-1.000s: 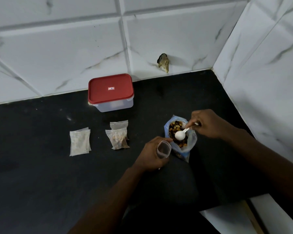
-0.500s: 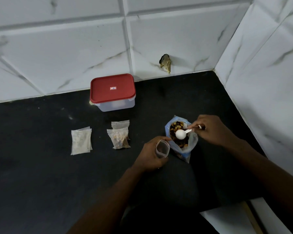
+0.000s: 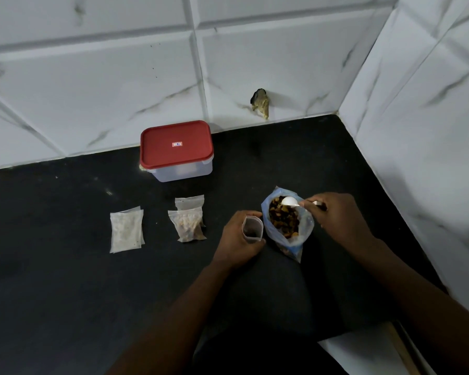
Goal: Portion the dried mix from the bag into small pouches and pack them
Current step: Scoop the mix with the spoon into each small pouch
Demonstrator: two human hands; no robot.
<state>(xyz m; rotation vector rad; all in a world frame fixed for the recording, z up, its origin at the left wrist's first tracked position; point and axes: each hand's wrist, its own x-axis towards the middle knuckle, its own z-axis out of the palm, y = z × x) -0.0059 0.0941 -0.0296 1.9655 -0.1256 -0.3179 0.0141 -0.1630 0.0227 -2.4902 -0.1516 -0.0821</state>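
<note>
I'd say the scooping step is in hand. The right hand (image 3: 336,215) pinches the handle of a small white plastic scoop (image 3: 289,201). The bowl sits at the 12 o'clock edge of the brown dried mix (image 3: 283,220) and the handle runs out toward 3 o'clock. I cannot tell whether the scoop is loaded.

The mix is in a blue-tinted clear plastic bag (image 3: 303,228) on the black stone counter (image 3: 65,280). The bag's long axis runs roughly 6 to 12, tipped a little toward 11, with its open mouth at the far end.

Just beside the bag, at its 9 o'clock, the left hand (image 3: 237,239) curls its fingers round a small clear plastic pouch (image 3: 252,228), held upright with its mouth gaping upward.

Next, I reckon, the scoop must rise full, cross toward 9 o'clock and tip into that narrow mouth, which the left hand needs to hold spread.

Further toward 9 o'clock lie flat filled clear pouches (image 3: 188,221). A clear plastic box with a red lid (image 3: 176,150) stands shut at 11 o'clock.
</note>
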